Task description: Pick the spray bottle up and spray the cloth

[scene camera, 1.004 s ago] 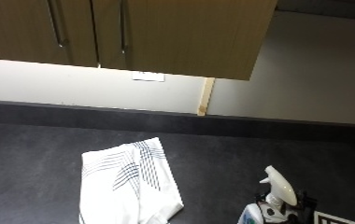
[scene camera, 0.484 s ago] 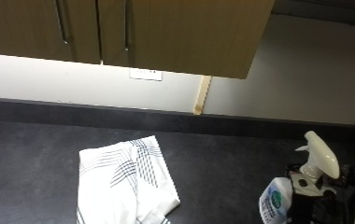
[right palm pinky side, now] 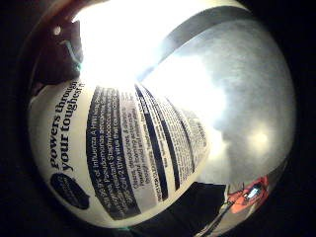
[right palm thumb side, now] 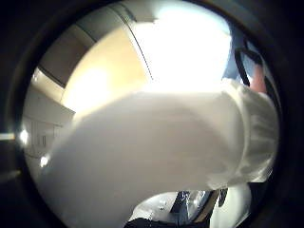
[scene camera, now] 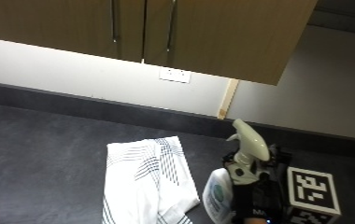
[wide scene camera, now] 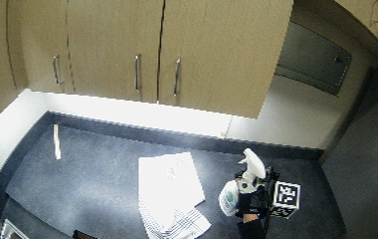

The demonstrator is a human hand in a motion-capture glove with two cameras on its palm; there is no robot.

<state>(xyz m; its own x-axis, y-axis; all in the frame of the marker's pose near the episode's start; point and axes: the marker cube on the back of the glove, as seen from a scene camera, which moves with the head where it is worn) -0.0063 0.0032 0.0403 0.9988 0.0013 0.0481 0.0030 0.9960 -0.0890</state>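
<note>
Already the gloved right hand (scene camera: pixel 252 203) grasps the spray bottle (scene camera: pixel 237 179) by its neck at the striped cloth's (scene camera: pixel 146 179) three o'clock; rigid plastic, probably light, best held below the trigger.

glove: right hand (scene camera: pixel 252 196) is wearing a black glove, covering it down to the wrist
straps: black straps are crossing the back of the hand, with bulky black hardware sitting above the knuckles
marking: small white lettering is showing on a black band at the wrist in the outside view; too small to read
wrist: below the band the forearm is running out of the picture, no sleeve showing
wide outside view: right hand (wide scene camera: pixel 250 199) is reading as one dark block, no detail
palm views: a black loop and a dark strap edge are showing at the rims; fingers not made out there
</note>
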